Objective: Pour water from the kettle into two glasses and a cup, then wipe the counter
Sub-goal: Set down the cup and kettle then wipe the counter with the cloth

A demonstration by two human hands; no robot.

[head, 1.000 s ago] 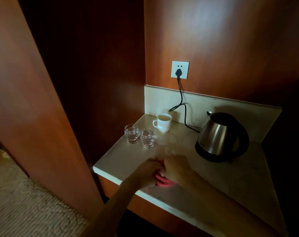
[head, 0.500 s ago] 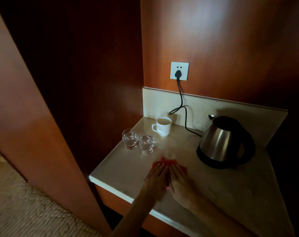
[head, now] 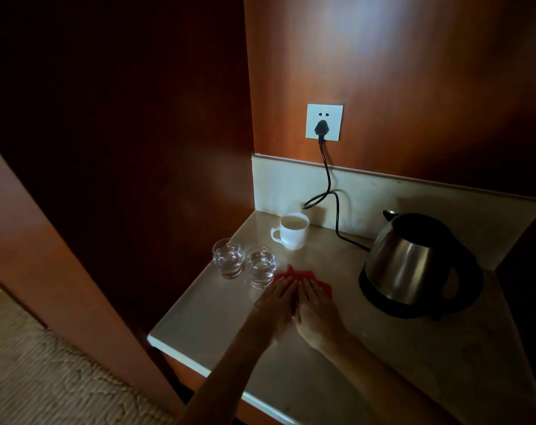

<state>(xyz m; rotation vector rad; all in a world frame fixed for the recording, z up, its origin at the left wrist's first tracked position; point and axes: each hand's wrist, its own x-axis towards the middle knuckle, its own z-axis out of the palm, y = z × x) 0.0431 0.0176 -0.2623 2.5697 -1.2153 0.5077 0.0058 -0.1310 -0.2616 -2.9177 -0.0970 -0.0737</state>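
Observation:
A red cloth (head: 303, 276) lies flat on the pale stone counter (head: 205, 314). My left hand (head: 275, 305) and my right hand (head: 317, 308) press on it side by side, palms down, fingers straight and covering most of it. Two clear glasses holding water, one (head: 227, 258) further left and one (head: 260, 266) touching the cloth's left edge, stand just beyond my left hand. A white cup (head: 292, 230) with liquid sits behind them. The steel kettle (head: 414, 265) on its black base stands to the right of my hands.
A black cord (head: 329, 191) runs from the wall socket (head: 324, 121) down across the backsplash to the kettle base. Wooden panels close the left and back. The counter's front edge (head: 180, 352) drops to a beige carpet (head: 45, 378).
Both hands went from bunching the cloth near the front edge to flattening it, then slid it away from me toward the glasses and cup.

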